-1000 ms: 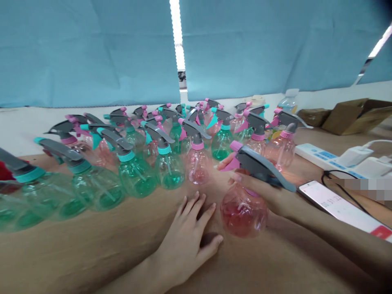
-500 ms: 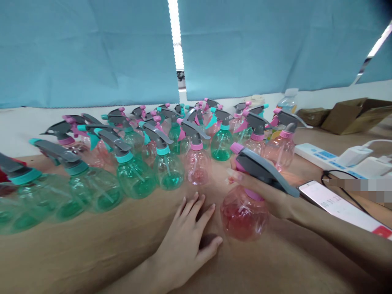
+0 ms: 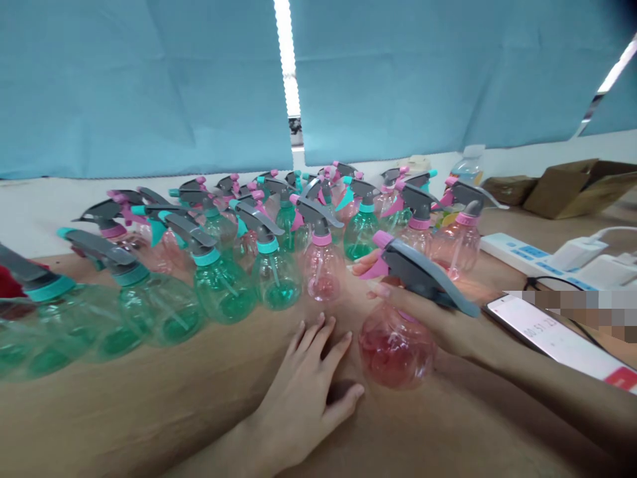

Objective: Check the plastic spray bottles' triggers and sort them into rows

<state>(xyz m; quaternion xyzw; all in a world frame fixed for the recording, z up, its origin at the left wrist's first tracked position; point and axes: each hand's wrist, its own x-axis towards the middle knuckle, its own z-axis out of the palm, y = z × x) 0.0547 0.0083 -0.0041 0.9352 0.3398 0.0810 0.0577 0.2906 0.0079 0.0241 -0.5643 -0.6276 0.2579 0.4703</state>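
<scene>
Blurry "00:51.23" on the phone screen (image 3: 562,343)

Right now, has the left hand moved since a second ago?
No; the left hand lies at the same spot on the table, judged against the standing pink bottle beyond it.

Spray bottles: at least twenty; overlap at the rear prevents an exact figure. Of these, the front row shows four green bottles (image 3: 223,302) with teal collars and one pink bottle (image 3: 322,275); one further pink spray bottle (image 3: 395,352) is in hand. Hands: two, one left hand (image 3: 308,378) and one right hand (image 3: 430,312). Phone (image 3: 562,332): one. Power strip (image 3: 507,247): one. White plugs (image 3: 577,254): two discernible. Open cardboard box (image 3: 562,192): one. Clear drink bottle (image 3: 468,162): one. Bright strips (image 3: 288,63): two. Red item (image 3: 8,284), left edge, kind unclear: one.
</scene>
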